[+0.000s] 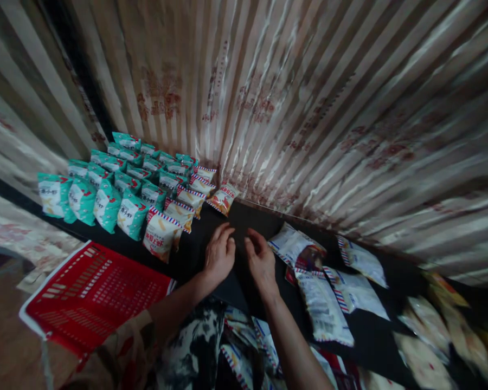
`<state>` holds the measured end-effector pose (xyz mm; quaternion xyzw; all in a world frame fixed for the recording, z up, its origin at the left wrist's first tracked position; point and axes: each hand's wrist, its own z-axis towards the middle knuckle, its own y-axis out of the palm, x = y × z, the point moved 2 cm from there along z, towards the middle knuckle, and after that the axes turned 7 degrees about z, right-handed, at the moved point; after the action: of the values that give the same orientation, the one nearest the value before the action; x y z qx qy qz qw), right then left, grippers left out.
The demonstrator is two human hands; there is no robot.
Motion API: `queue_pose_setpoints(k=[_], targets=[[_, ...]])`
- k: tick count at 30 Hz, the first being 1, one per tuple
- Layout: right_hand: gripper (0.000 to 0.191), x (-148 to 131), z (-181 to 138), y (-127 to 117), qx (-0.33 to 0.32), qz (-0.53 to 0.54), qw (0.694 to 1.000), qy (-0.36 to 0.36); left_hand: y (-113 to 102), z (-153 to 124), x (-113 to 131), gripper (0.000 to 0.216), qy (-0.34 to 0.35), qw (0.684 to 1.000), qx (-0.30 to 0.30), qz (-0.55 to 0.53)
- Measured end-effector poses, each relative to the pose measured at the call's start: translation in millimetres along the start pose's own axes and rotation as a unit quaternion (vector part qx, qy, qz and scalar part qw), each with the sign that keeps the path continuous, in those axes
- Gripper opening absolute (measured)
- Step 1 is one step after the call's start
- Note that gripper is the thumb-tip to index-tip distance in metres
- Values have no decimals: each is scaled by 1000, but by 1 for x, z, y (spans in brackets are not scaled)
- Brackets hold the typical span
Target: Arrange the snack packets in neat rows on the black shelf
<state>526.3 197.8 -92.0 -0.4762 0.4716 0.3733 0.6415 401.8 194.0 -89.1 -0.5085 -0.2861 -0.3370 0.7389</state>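
Observation:
My left hand [218, 254] and my right hand [261, 260] rest side by side on a black shelf [244, 216], fingers loosely curled and pointing away, with nothing visible in either. To the left stand rows of teal snack packets [106, 184] and a row of white packets with red-and-blue striped edges [179, 211]. Just right of my right hand lie several white striped packets [321, 303] flat on the shelf, the nearest one [295, 246] almost touching my fingers.
A red plastic basket [93, 292] sits at the lower left below the shelf. A striped, printed backing [309, 108] rises behind the shelf. More loose packets [431, 336] lie blurred at the far right. Packets also lie in my lap area [244, 352].

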Motion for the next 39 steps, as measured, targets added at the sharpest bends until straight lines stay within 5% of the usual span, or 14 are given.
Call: queue_pose_setpoints(k=[5,9,14,19,24,39], targets=[[41,-1,-72,-46,52,46,996,48,-10,-77,34,26,8,986,-132,-100],[34,16,-133,-66,51,26,995,79,-9,-144,42,30,-11,953,-301,-27],[34,58,-185,-71,10,-36,995,97,2,-192,26,56,-121,946,-293,66],[39,85,-193,-65,17,-71,994,84,26,-190,9,61,-221,930,-276,103],[40,81,-186,-56,-6,-37,993,110,38,-178,-1,49,-188,937,-260,139],[43,39,-186,-78,-1,-16,985,169,-7,-189,23,31,-160,955,-250,29]])
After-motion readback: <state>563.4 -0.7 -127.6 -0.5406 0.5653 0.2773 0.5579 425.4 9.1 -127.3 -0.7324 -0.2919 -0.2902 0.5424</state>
